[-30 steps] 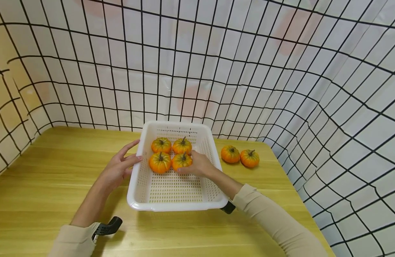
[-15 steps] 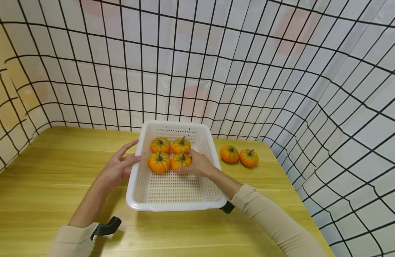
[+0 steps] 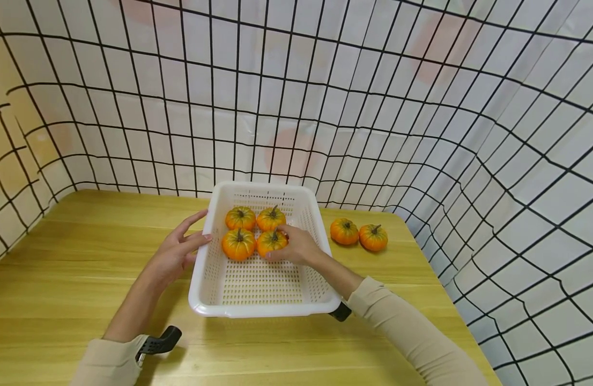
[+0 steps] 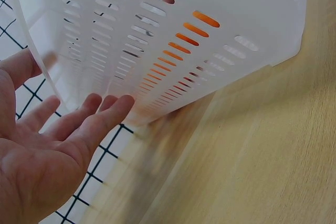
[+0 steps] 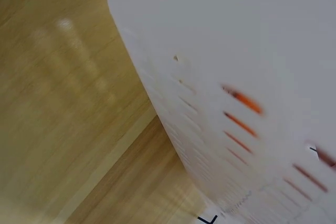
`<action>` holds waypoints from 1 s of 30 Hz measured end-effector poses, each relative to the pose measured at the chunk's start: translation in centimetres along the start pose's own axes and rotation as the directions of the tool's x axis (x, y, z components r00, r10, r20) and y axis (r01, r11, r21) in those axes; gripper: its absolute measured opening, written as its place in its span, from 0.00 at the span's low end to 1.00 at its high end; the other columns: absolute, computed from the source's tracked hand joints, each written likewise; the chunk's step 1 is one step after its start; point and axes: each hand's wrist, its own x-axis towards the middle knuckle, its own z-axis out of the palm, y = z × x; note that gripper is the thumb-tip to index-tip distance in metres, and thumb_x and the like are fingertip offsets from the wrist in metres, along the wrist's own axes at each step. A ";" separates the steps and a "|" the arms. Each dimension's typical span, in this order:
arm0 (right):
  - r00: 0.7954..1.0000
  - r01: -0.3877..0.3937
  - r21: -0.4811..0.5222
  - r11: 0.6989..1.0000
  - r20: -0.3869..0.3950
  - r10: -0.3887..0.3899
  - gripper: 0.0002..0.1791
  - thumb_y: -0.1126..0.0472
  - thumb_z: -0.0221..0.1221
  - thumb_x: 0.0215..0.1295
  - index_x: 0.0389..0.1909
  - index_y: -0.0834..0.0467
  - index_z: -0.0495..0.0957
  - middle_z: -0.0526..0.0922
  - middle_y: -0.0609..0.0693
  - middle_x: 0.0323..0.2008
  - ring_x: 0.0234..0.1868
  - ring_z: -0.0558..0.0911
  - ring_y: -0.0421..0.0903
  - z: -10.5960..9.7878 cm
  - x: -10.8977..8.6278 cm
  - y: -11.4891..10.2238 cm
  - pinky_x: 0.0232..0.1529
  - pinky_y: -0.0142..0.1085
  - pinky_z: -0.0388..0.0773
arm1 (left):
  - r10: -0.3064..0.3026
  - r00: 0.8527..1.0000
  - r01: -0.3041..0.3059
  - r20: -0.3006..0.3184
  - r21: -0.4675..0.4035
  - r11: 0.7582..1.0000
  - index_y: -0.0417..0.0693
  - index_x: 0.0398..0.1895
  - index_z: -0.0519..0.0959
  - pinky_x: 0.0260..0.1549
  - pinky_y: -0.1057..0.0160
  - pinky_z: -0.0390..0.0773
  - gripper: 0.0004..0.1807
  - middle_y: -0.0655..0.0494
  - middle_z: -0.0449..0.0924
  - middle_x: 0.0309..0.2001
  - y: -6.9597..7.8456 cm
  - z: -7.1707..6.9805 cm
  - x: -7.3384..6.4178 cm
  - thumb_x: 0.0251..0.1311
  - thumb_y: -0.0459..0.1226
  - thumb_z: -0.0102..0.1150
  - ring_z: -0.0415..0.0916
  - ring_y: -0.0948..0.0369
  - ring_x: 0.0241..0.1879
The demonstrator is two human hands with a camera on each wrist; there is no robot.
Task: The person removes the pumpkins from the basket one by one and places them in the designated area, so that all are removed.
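A white perforated plastic basket [image 3: 262,289] stands on the wooden table with several small orange pumpkins in it, in two rows. My right hand [image 3: 300,246] reaches over its right side and holds the front-right pumpkin [image 3: 269,242] between thumb and fingers. Beside that one lies the front-left pumpkin [image 3: 238,245]; behind are two others, back-left [image 3: 241,218] and back-right [image 3: 271,218]. My left hand [image 3: 173,252], fingers extended, touches the basket's left rim. The left wrist view shows that hand [image 4: 58,145] against the slotted wall [image 4: 173,30]. The right wrist view shows only the basket's outer wall [image 5: 247,35].
Two more pumpkins, one nearer [image 3: 345,231] and one farther right [image 3: 373,237], sit on the table right of the basket. Black wire mesh [image 3: 258,123] over white sheeting encloses the back and sides. The wooden tabletop [image 3: 84,268] extends to the left.
The right fingers have shifted slightly on the front-right pumpkin over the last half second. The left hand and the basket stay put; the whole view drifted slightly earlier.
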 end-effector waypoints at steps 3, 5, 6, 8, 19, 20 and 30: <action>1.000 0.002 0.005 1.000 -0.010 -0.002 0.46 0.46 0.75 0.53 0.72 0.55 0.69 0.78 0.57 0.65 0.65 0.77 0.56 0.0 0.0 0.0 0.66 0.50 0.75 | 0.001 1.000 -0.001 -0.001 0.002 1.000 0.63 0.82 0.47 0.48 0.37 0.83 0.40 0.35 0.58 0.76 0.0 0.0 0.0 0.75 0.43 0.55 0.79 0.39 0.59; 1.000 0.004 0.011 1.000 -0.013 -0.004 0.46 0.46 0.76 0.53 0.72 0.55 0.70 0.78 0.57 0.65 0.65 0.77 0.56 0.0 0.1 0.0 0.66 0.50 0.74 | 0.002 1.000 -0.002 -0.002 0.007 1.000 0.63 0.82 0.47 0.48 0.37 0.83 0.40 0.35 0.58 0.76 0.1 0.0 0.0 0.75 0.43 0.55 0.79 0.38 0.60; 1.000 0.006 0.017 1.000 -0.013 -0.006 0.46 0.47 0.76 0.53 0.72 0.56 0.70 0.78 0.58 0.65 0.66 0.76 0.57 0.0 0.1 0.0 0.67 0.50 0.74 | 0.003 1.000 -0.003 -0.003 0.010 1.000 0.63 0.82 0.47 0.48 0.37 0.83 0.40 0.35 0.58 0.76 0.1 0.0 0.0 0.75 0.43 0.55 0.79 0.39 0.59; 1.000 0.013 0.028 1.000 -0.022 -0.012 0.45 0.47 0.76 0.53 0.71 0.56 0.70 0.78 0.59 0.65 0.66 0.76 0.57 0.0 0.1 0.0 0.67 0.51 0.74 | 0.006 1.000 -0.006 -0.002 0.012 1.000 0.63 0.82 0.47 0.48 0.37 0.83 0.40 0.35 0.58 0.76 0.1 0.1 0.0 0.74 0.43 0.55 0.79 0.39 0.59; 0.996 0.022 0.095 0.995 -0.093 -0.013 0.45 0.48 0.78 0.49 0.70 0.55 0.73 0.78 0.59 0.65 0.65 0.77 0.58 -0.3 -0.1 -0.1 0.66 0.51 0.75 | 0.001 1.000 0.000 -0.004 0.014 1.000 0.61 0.82 0.46 0.50 0.39 0.83 0.41 0.35 0.57 0.77 0.2 0.1 -0.2 0.74 0.44 0.56 0.80 0.42 0.59; 0.995 0.025 0.106 0.994 -0.102 -0.014 0.45 0.48 0.78 0.49 0.70 0.55 0.73 0.78 0.58 0.66 0.65 0.77 0.58 -0.3 -0.1 -0.1 0.65 0.51 0.75 | 0.001 1.000 -0.001 -0.006 0.016 1.000 0.62 0.82 0.46 0.50 0.39 0.83 0.41 0.35 0.57 0.77 0.2 0.1 -0.2 0.74 0.44 0.56 0.80 0.41 0.59; 0.979 0.076 0.172 0.982 -0.201 -0.041 0.45 0.48 0.79 0.48 0.69 0.53 0.74 0.79 0.53 0.65 0.62 0.78 0.55 -1.0 -0.3 0.0 0.61 0.50 0.79 | 0.008 1.000 -0.008 -0.010 0.025 1.000 0.62 0.82 0.46 0.49 0.40 0.84 0.40 0.35 0.58 0.76 0.0 0.1 0.0 0.74 0.44 0.56 0.81 0.42 0.58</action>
